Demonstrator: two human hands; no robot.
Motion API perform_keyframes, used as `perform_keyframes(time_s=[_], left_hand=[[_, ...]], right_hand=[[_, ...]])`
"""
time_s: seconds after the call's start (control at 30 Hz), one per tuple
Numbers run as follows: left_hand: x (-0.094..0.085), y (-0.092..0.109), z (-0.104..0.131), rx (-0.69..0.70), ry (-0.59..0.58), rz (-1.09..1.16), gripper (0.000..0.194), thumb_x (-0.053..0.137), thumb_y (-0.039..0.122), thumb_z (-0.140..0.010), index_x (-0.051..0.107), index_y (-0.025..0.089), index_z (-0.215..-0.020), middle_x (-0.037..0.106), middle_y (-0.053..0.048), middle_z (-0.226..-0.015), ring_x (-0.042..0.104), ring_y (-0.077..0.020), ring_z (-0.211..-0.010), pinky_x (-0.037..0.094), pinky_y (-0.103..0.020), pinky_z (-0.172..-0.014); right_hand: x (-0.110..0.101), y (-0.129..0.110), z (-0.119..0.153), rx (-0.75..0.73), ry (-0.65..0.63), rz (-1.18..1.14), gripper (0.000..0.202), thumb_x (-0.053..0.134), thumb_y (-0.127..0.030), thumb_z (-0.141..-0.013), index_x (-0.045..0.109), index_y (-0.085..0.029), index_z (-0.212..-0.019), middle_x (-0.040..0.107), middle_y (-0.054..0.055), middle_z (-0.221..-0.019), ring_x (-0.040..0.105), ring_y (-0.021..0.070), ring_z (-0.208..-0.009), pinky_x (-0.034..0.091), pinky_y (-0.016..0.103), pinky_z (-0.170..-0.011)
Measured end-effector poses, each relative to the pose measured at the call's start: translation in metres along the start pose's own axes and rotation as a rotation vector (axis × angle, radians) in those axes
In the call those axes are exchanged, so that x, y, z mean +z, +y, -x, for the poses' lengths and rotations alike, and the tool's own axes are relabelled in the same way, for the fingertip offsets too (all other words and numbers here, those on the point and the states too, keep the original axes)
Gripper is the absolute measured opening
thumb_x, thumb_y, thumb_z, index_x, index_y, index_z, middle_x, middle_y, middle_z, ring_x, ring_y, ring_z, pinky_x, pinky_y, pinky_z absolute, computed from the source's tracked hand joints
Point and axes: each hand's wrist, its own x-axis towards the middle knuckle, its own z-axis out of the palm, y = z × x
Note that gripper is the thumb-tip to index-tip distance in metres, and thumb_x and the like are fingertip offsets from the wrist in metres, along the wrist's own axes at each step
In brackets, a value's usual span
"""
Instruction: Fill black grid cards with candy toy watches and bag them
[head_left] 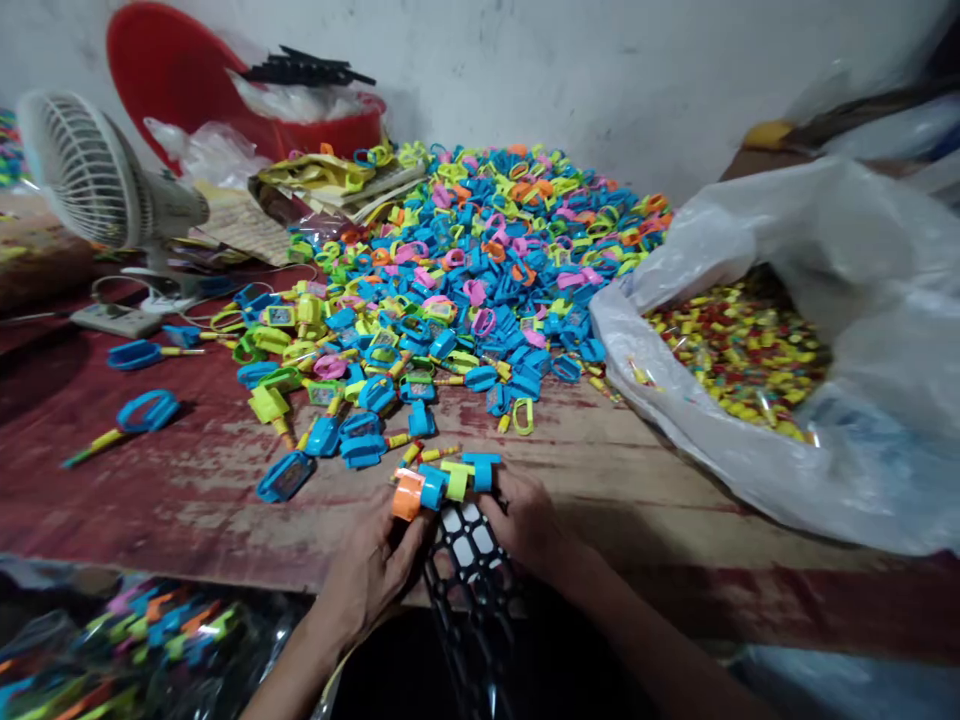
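Observation:
A short row of small plastic toy pieces [444, 484], coloured orange, blue and yellow-green, is held between my two hands near the table's front edge. My left hand [373, 562] is closed at the row's left end, by the orange piece. At the other end, my right hand [529, 522] is closed beside a blue piece; some of its fingers are hidden. A black lattice tray [466, 560] slopes down from under the row into my lap. Just beyond lie small red-and-yellow parts [429, 454] and loose blue pieces [363, 450].
A large heap of coloured loop-shaped toy pieces [480, 250] covers the back of the table [630, 470]. On the right, a white plastic bag [885, 330] holds small yellow and red parts. A fan [97, 175] and red tub [330, 130] stand at back left.

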Motion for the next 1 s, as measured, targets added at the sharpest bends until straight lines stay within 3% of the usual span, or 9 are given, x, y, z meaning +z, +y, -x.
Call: perform_keyframes(time_s=[0.27, 0.47, 0.53, 0.63, 0.7, 0.83, 0.9, 1.0], left_hand=[[-0.003, 0.005, -0.005, -0.073, -0.038, 0.042, 0.029, 0.050, 0.036, -0.091, 0.070, 0.019, -0.080, 0.071, -0.003, -0.077, 0.065, -0.0194, -0.069, 0.053, -0.028, -0.067], [0.000, 0.012, -0.002, -0.136, -0.030, 0.071, 0.033, 0.047, 0.039, -0.092, 0.073, 0.019, -0.095, 0.073, -0.005, -0.082, 0.068, -0.0232, -0.076, 0.055, -0.033, -0.072], [0.003, 0.010, -0.001, -0.143, -0.005, 0.058, 0.036, 0.046, 0.040, -0.092, 0.073, 0.018, -0.099, 0.074, -0.007, -0.087, 0.069, -0.0252, -0.082, 0.056, -0.036, -0.076], [0.006, 0.006, 0.001, -0.164, -0.002, 0.040, 0.037, 0.048, 0.042, -0.091, 0.071, 0.016, -0.105, 0.074, -0.010, -0.097, 0.068, -0.0274, -0.093, 0.054, -0.040, -0.085], [0.007, 0.005, 0.001, -0.186, -0.023, 0.044, 0.038, 0.050, 0.042, -0.091, 0.068, 0.015, -0.112, 0.072, -0.011, -0.106, 0.067, -0.0276, -0.100, 0.052, -0.041, -0.091], [0.006, 0.007, 0.001, -0.180, -0.060, 0.071, 0.037, 0.052, 0.041, -0.091, 0.065, 0.016, -0.116, 0.071, -0.011, -0.112, 0.065, -0.0260, -0.106, 0.049, -0.041, -0.098], [0.005, 0.008, 0.002, -0.169, -0.067, 0.054, 0.036, 0.054, 0.041, -0.091, 0.065, 0.017, -0.115, 0.072, -0.010, -0.107, 0.066, -0.0254, -0.103, 0.050, -0.041, -0.097], [0.007, 0.005, 0.004, -0.119, -0.024, 0.007, 0.032, 0.055, 0.042, -0.090, 0.069, 0.018, -0.106, 0.074, -0.010, -0.101, 0.068, -0.0256, -0.097, 0.053, -0.041, -0.093]], right_hand=[[0.002, 0.001, -0.001, 0.075, -0.012, -0.112, 0.021, 0.054, -0.011, -0.085, 0.066, -0.019, -0.100, 0.070, 0.008, -0.096, 0.065, 0.0224, -0.095, 0.054, 0.035, -0.087], [-0.010, 0.001, -0.005, 0.154, -0.114, -0.260, 0.017, 0.058, -0.015, -0.084, 0.068, -0.020, -0.097, 0.070, 0.006, -0.100, 0.065, 0.0203, -0.098, 0.052, 0.032, -0.089], [-0.020, 0.004, -0.006, 0.228, -0.175, -0.263, 0.021, 0.058, -0.018, -0.084, 0.067, -0.021, -0.102, 0.071, 0.004, -0.094, 0.067, 0.0189, -0.090, 0.053, 0.030, -0.082], [-0.037, 0.011, -0.016, 0.349, -0.085, -0.104, 0.024, 0.049, -0.022, -0.089, 0.065, -0.019, -0.107, 0.071, 0.005, -0.088, 0.065, 0.0178, -0.076, 0.050, 0.027, -0.070], [-0.045, 0.017, -0.029, 0.375, -0.023, 0.113, 0.027, 0.041, -0.024, -0.094, 0.065, -0.017, -0.106, 0.071, 0.008, -0.091, 0.065, 0.0200, -0.079, 0.047, 0.029, -0.070], [-0.047, 0.027, -0.053, 0.388, -0.080, 0.563, 0.026, 0.043, -0.032, -0.096, 0.063, -0.017, -0.101, 0.067, 0.012, -0.097, 0.063, 0.0254, -0.084, 0.037, 0.031, -0.063], [-0.047, 0.034, -0.053, 0.395, -0.093, 0.675, 0.027, 0.046, -0.036, -0.096, 0.062, -0.017, -0.104, 0.065, 0.014, -0.105, 0.061, 0.0257, -0.086, 0.035, 0.031, -0.060], [-0.052, 0.045, -0.042, 0.371, -0.059, 0.732, 0.027, 0.044, -0.032, -0.096, 0.061, -0.015, -0.108, 0.065, 0.014, -0.100, 0.060, 0.0246, -0.082, 0.036, 0.032, -0.062]])
